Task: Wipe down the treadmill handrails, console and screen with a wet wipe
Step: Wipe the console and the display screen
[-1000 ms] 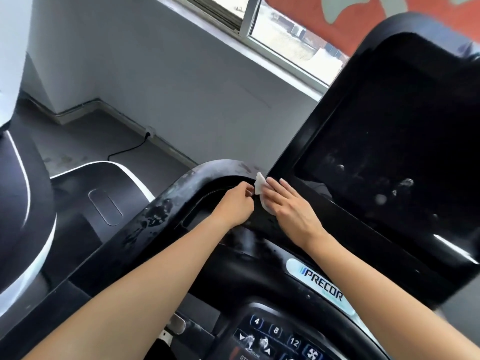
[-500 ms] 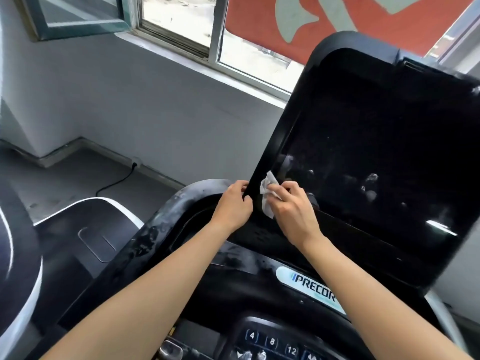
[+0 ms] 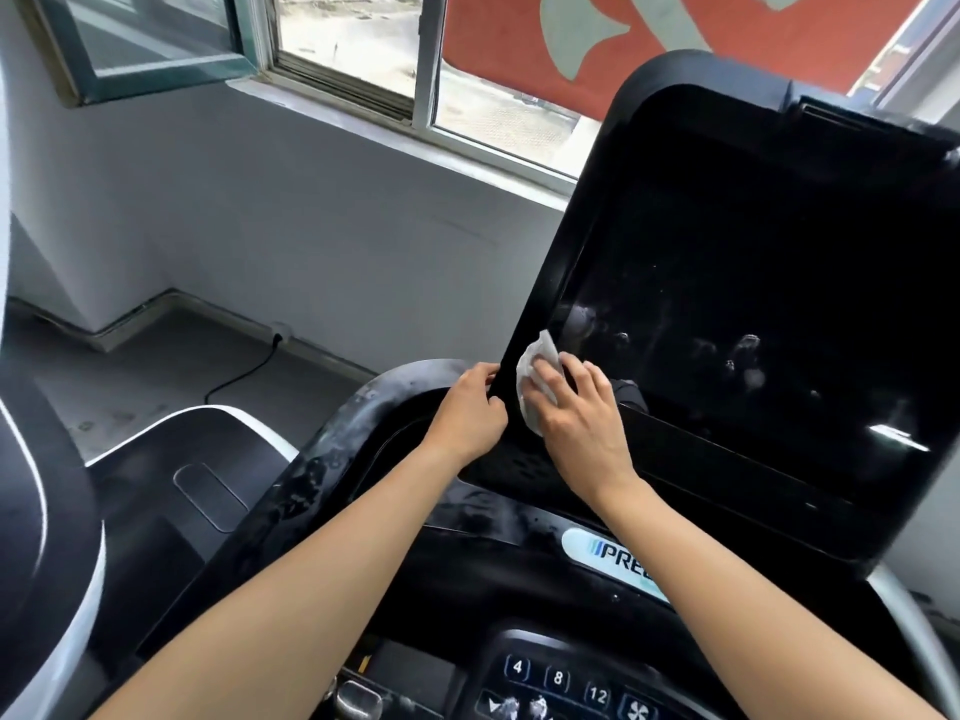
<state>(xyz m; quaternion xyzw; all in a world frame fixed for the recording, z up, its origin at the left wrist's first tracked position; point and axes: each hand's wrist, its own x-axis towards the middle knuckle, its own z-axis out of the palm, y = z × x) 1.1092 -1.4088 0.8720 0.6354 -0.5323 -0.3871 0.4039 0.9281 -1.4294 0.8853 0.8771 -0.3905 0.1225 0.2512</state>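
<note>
Under the right fingers [image 3: 579, 376] lies the wipe [image 3: 532, 371], a crumpled white sheet pressed against the lower left corner of the screen [image 3: 753, 304]. Those fingers are spread and nearly straight over it, and the thumb sits by its lower edge. One corner of the wipe pokes out past the fingertips. The right hand [image 3: 584, 428] presses it flat rather than pinching it.

Just left of those fingers, the left hand [image 3: 467, 415] grips the screen's left edge. Its fingers [image 3: 480, 374] curl round the black rim with the thumb on the near side, and only the rim lies between the two hands.

Right of the right fingers the screen is dark and glossy, tilted back, with pale smudges and spots across its lower part.

Nearer than both hands is the console [image 3: 493, 579], black and streaked with pale residue. A logo badge [image 3: 608, 553] sits below the right wrist, and buttons [image 3: 558, 678] marked 4, 8 and 12 lie at the near edge.

Left of the left fingers the handrail [image 3: 358, 413] curves away, dull black with patchy smears.

Beyond the fingers stand a white wall [image 3: 311, 226] and a window [image 3: 358, 59] with one pane swung open. Far to their left are another machine [image 3: 47, 511], black with white trim, and a cable [image 3: 244, 376] running from a wall socket onto the grey floor [image 3: 156, 356].
</note>
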